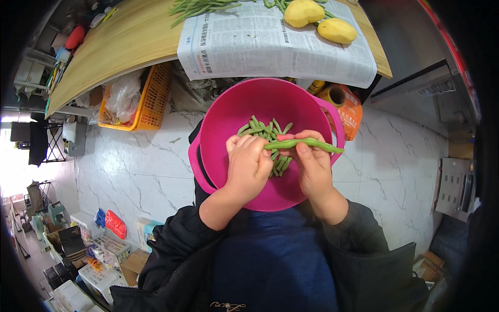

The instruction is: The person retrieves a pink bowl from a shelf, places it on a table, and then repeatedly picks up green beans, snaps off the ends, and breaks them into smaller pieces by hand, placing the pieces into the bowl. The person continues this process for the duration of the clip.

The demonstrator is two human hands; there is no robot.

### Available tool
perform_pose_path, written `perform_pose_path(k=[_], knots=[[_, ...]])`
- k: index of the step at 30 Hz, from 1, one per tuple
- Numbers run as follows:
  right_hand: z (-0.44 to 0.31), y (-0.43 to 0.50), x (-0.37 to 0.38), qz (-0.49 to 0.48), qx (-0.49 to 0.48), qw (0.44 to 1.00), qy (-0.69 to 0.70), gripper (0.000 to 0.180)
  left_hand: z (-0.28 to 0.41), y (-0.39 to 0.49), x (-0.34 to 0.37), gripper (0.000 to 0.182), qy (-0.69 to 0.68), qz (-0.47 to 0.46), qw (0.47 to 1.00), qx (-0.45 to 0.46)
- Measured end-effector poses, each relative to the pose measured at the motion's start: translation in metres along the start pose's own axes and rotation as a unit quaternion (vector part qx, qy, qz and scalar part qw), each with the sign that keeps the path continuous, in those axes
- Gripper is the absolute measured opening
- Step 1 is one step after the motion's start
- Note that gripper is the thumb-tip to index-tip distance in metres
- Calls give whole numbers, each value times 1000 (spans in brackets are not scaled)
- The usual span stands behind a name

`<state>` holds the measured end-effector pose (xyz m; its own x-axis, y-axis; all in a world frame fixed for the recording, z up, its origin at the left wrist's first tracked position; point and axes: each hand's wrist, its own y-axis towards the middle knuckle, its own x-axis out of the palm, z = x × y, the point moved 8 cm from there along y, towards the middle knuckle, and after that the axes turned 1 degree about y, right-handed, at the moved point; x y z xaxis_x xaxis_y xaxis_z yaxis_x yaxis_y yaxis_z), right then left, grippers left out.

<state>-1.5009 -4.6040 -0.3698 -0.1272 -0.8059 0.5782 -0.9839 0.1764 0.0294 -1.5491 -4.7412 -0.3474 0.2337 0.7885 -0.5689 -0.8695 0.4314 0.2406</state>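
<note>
Between my two hands a long green bean (315, 144) is stretched roughly level above a deep pink plastic basin (234, 105). My left hand (249, 158) pinches the bean's left end, its fingers curled over and hiding the tip. Thumb and fingers of my right hand (310, 160) grip the bean near its middle, and its pointed right end sticks out past them towards the basin's right handle (336, 121). Short pieces of green bean (280, 165) lie heaped on the basin's floor, partly hidden by my hands. The basin rests at my lap.
Ahead stands a wooden table (128, 43) with newspaper (241, 46) over its edge. On it lie two peeled potatoes (337, 31) and whole green beans (199, 8). Beneath are an orange plastic basket (152, 97) holding plastic bags and an orange bag (353, 117). Boxes (134, 263) crowd the lower left.
</note>
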Motion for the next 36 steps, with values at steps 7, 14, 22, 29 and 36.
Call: perform_pose_path(k=[7,14,22,29,36], knots=[[15,-4,7,61,43,996,44,17,-34,-13,30,17,-504,8,827,-247],[-5,2,-9,120,-22,992,-14,17,-2,14,-21,22,-139,72,987,-24],[20,-5,-3,61,121,991,-7,20,39,10,10,35,188,-112,967,130],[4,2,-5,14,156,968,-195,18,35,13,-3,10,254,-116,946,164],[-17,12,-3,-63,154,924,-344,15,29,10,12,9,214,-225,945,99]])
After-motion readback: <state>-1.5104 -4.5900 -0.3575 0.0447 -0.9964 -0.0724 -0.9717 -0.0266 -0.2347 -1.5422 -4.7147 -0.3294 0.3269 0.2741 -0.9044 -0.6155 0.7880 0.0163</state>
